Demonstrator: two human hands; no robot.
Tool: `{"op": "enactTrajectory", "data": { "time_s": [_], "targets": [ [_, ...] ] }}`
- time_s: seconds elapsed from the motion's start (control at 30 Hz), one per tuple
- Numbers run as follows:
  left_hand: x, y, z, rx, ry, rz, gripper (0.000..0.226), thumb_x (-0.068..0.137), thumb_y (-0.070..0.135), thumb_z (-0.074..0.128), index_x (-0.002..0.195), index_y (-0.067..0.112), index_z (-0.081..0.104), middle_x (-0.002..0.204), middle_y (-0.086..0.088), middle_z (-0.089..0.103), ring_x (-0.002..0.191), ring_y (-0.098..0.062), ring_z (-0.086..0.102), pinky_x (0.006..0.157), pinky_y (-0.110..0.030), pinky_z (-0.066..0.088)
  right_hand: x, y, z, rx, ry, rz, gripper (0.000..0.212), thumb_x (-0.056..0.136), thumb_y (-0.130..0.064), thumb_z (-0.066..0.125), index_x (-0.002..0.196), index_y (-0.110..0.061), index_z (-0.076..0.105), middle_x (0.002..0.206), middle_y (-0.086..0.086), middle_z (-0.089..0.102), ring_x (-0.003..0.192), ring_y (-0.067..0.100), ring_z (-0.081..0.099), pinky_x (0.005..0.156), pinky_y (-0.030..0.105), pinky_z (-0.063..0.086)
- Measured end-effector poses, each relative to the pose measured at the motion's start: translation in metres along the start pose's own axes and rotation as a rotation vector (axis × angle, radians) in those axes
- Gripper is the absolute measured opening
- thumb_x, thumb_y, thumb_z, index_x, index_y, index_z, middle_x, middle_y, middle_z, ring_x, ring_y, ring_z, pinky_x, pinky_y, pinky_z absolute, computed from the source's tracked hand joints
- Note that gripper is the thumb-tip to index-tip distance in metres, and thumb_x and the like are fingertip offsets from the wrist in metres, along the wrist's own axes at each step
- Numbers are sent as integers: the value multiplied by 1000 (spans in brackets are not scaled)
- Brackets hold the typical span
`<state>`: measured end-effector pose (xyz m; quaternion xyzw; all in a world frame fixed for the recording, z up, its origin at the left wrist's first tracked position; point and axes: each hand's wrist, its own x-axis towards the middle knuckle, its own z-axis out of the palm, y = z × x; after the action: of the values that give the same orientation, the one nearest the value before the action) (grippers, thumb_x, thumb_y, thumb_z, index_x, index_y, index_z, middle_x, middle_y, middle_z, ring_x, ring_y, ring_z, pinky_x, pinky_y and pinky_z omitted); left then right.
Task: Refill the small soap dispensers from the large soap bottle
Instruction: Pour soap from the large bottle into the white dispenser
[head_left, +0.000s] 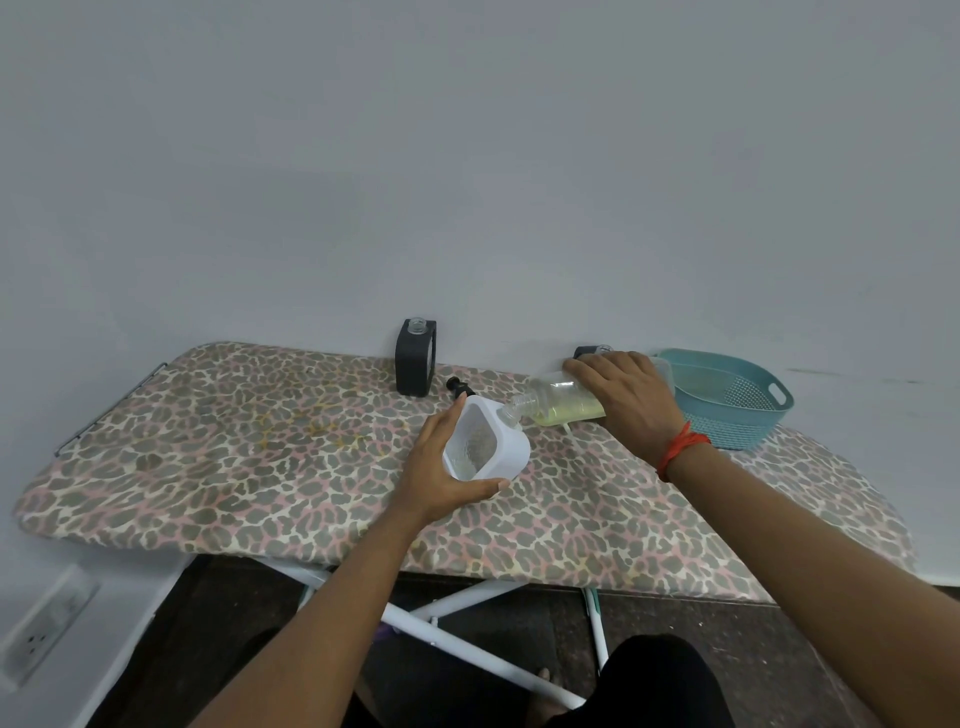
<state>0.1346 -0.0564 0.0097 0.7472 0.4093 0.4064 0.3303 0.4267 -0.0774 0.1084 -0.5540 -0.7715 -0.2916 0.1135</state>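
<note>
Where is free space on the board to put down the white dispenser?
The left half of the ironing board, left of the black dispenser and left hand, is bare. The right end is crowded: large soap bottle, right hand, teal basket.

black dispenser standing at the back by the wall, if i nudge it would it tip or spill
The black dispenser looks tall and narrow on the padded ironing board, so a push up high could probably tip it. Its neck is uncapped, so anything inside might spill. The clear neck may be glass, hence fragile.
</note>
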Motion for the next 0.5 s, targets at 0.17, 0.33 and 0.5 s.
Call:
{"op": "enactTrajectory", "data": {
  "time_s": [0.17,0.33,0.5],
  "targets": [
    [0,0,0,5,4,-1,116,62,46,95,157,41,30,146,14,42,131,-8,48,106,-38,46,1,1,-1,-2,5,-8,73,69,-32,91,132,-23,56,126,-1,65,107,27,60,94,43,43],
    [-1,0,0,8,3,0,116,62,48,95,157,42,30,145,13,43,131,-9,48,107,-40,46,2,0,-1,-4,17,-15,74,67,-29,93,131,-23,55,124,0,65,107,27,60,94,43,42],
    [0,0,0,12,2,4,115,63,46,95,157,41,30,145,12,44,131,-9,48,107,-41,47,3,0,-2,-15,14,-17,75,66,-27,93,131,-23,56,124,0,65,110,27,58,95,42,41]
  ]
}}
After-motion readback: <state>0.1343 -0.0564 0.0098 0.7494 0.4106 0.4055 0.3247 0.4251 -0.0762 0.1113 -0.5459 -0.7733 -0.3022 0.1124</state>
